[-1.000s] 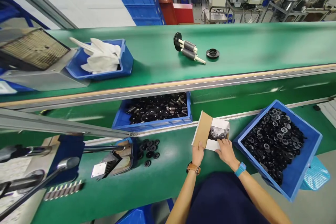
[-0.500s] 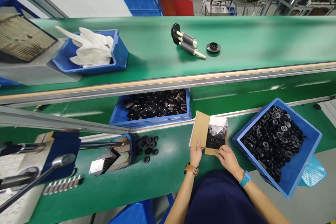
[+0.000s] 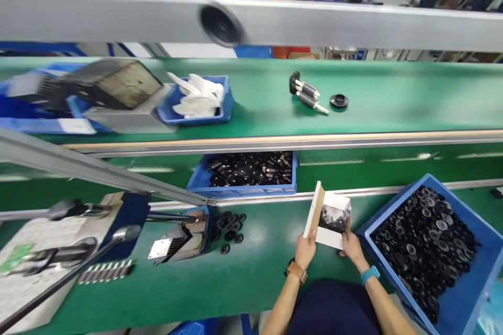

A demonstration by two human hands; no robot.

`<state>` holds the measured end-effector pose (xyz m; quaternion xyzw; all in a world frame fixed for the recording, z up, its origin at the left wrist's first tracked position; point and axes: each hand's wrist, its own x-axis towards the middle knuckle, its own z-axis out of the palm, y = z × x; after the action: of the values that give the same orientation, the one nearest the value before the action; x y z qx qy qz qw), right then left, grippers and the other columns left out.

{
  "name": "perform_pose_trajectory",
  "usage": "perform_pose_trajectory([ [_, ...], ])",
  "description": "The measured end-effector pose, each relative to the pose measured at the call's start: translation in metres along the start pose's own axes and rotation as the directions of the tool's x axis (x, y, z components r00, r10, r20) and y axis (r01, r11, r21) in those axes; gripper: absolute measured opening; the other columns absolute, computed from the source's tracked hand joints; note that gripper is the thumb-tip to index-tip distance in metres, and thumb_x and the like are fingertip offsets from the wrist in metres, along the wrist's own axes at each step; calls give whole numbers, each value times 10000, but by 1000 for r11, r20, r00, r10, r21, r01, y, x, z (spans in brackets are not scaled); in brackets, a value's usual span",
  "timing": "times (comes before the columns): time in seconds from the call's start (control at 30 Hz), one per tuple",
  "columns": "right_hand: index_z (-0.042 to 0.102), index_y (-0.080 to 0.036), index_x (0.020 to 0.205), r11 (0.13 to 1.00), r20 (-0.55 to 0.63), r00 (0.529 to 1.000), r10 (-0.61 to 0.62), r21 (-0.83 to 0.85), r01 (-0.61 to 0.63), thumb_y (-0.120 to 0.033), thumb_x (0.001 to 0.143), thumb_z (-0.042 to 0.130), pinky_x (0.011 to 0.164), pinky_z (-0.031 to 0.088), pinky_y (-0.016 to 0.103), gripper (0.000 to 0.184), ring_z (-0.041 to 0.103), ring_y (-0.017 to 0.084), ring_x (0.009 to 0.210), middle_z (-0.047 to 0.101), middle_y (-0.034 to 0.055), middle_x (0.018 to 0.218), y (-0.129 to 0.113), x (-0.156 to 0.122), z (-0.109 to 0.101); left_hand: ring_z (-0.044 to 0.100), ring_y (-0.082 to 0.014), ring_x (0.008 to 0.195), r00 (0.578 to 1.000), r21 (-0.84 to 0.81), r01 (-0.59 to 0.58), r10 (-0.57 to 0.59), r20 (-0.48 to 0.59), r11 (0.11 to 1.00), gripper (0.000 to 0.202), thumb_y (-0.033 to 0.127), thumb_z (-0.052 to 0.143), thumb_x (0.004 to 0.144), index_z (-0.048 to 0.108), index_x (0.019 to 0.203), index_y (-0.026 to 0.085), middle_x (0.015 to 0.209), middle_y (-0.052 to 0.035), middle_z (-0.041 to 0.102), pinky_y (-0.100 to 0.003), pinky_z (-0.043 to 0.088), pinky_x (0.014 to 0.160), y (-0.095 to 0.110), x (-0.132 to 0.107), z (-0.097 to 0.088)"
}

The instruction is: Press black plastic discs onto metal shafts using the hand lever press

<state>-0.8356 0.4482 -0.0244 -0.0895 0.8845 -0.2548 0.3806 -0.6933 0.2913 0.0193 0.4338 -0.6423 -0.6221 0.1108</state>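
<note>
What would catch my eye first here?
Probably the large blue bin heaped with black parts, at the right of the lower bench. Next, the open box held just left of it. Then what look like white gloves, sticking out of a small blue bin on the upper bench, at left.

The carton (image 3: pixel 330 237) is open; black parts (image 3: pixel 332 224) inside.

Parts (image 3: pixel 422 246) lie in the bin (image 3: pixel 482 277) (right of the box (image 3: pixel 329 237))

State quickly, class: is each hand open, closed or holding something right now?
Left hand: closed, holding the open lid of the box.
Right hand: at the box's near right corner; whether it grips cannot be told.
</note>
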Motion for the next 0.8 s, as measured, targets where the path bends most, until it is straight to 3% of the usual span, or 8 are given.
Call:
perform_pose_trajectory([
  [0.13, 550, -132, 946, 996, 25, 998, -54, 65, 53, -320, 969, 298, 488, 443, 241, 315, 613, 158, 466, 609, 30, 686, -5, -19, -9, 709, -371, 996, 998, 39, -49, 50, -34, 998, 567, 586, 547, 881, 763, 923, 63, 928, -252, 737, -399, 537, 933, 21, -6, -8],
  [0.27, 502, -193, 881, 992, 31, 997, -76, 106, 72, -448, 882, 252, 444, 420, 259, 358, 635, 215, 455, 596, 45, 618, -12, -47, -22, 713, -350, 980, 995, 17, -93, 93, -33, 996, 622, 628, 505, 899, 765, 967, 67, 956, -237, 742, -366, 547, 918, 46, -23, -27],
  [0.37, 509, -213, 898, 991, 20, 996, -84, 108, 82, -545, 832, 253, 419, 417, 282, 424, 630, 253, 443, 561, 36, 513, -31, -61, -34, 700, -328, 1055, 993, -72, -118, 115, -39, 990, 661, 656, 468, 925, 743, 1075, 74, 1087, -223, 729, -333, 549, 933, 67, -34, -46],
  [0.47, 518, -215, 890, 989, 14, 993, -121, 89, 119, -586, 796, 295, 395, 406, 300, 443, 611, 274, 417, 544, 37, 455, -68, -67, -50, 660, -328, 1163, 989, -215, -130, 109, -104, 968, 734, 703, 478, 911, 682, 1212, 65, 1230, -223, 682, -340, 542, 989, 83, -36, -68],
  [0.6, 539, -201, 900, 983, 34, 983, -183, 33, 181, -569, 790, 316, 377, 406, 290, 444, 609, 269, 411, 558, 44, 456, -144, -75, -59, 615, -356, 1238, 969, -375, -139, 48, -242, 917, 846, 762, 563, 834, 630, 1286, 49, 1295, -234, 645, -384, 515, 1061, 96, -29, -103],
  [0.8, 526, -184, 880, 944, 105, 939, -328, -4, 330, -517, 819, 343, 361, 401, 254, 385, 600, 248, 397, 519, 21, 413, -242, -75, -27, 671, -356, 1130, 931, -611, -142, -105, -350, 778, 868, 741, 699, 747, 621, 1292, 69, 1321, -227, 634, -378, 613, 827, 117, -22, -168],
])
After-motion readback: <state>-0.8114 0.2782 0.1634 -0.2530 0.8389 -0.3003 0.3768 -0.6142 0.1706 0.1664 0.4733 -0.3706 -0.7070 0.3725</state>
